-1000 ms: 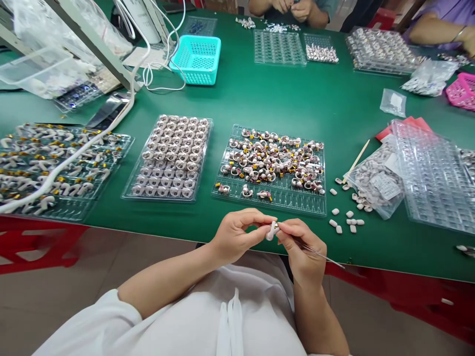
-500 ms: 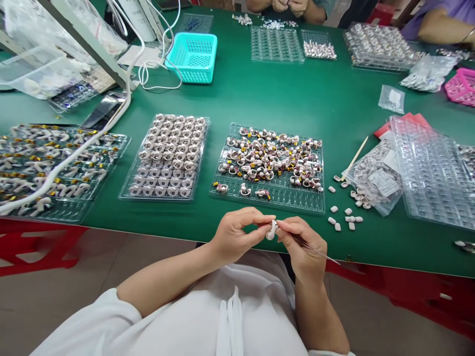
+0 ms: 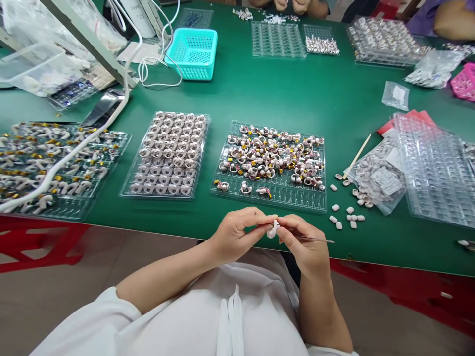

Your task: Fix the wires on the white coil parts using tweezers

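Your left hand pinches the white part between thumb and fingertips. Your right hand is curled around a thin tool that sticks out rightward, its thumb and forefinger closed at the part's other side. The part is up by the table edge, near the tray, with loose caps farther right

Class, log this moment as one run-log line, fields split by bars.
left hand: pinching small white part | right hand: touching same part, thin tool in grip | loose white pieces: on green table, right of parts tray
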